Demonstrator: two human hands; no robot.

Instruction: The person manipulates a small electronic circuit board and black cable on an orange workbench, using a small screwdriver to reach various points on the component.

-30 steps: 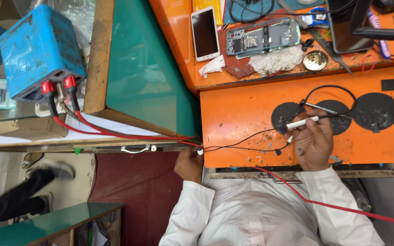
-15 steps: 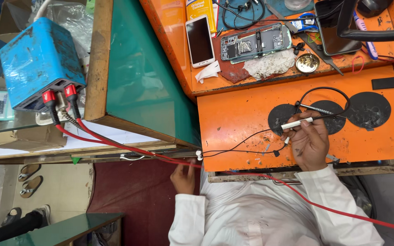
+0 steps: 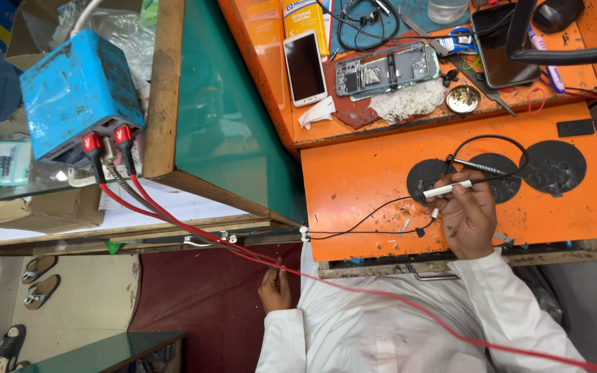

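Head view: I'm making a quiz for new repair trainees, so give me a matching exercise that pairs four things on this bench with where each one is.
Things:
1. white probe pen
2. blue power supply box
3. opened phone
4. sandals

Places:
A. on the floor at lower left
B. on the upper orange shelf, beside a white phone
C. in the right hand
D. left of the green-topped table, red leads plugged in

Pairs: 1-C, 2-D, 3-B, 4-A
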